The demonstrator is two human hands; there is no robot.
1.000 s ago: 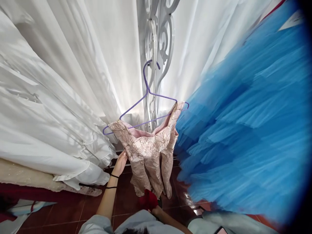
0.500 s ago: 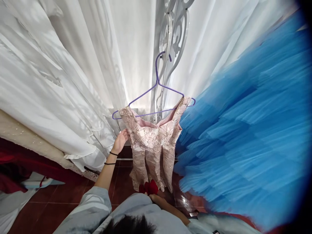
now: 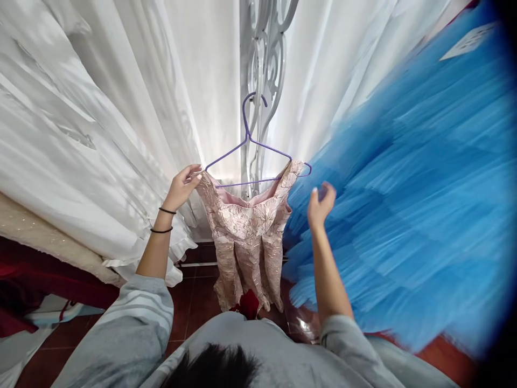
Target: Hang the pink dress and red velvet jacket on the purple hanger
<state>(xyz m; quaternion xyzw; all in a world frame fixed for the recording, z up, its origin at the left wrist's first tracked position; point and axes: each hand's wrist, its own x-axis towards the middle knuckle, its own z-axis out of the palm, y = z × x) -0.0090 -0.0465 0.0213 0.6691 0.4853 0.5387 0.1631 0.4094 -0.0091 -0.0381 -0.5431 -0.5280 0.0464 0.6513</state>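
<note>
A pale pink brocade dress point(image 3: 250, 226) with a metallic pattern hangs by its shoulder straps on a purple hanger point(image 3: 247, 141). The hanger's hook is caught on a white scrolled metal stand. My left hand point(image 3: 182, 188), two black bands at its wrist, has its fingertips and thumb around the dress's left shoulder strap, covering that end of the hanger. My right hand point(image 3: 322, 203) is raised to the right of the dress, thumb and fingers apart, holding nothing. Low in front of my body is a red thing point(image 3: 247, 305), partly hidden, that I cannot make out.
White drapes point(image 3: 100, 134) hang at the left and behind the scrolled metal stand point(image 3: 262, 70). A layered blue tulle gown point(image 3: 404, 194) fills the right side, with a white tag point(image 3: 468, 40) on it. Dark red floor tiles point(image 3: 189, 307) lie below.
My left hand has moved up from the dress's side to its shoulder strap. My right hand has risen from low by the red thing to beside the dress's right shoulder.
</note>
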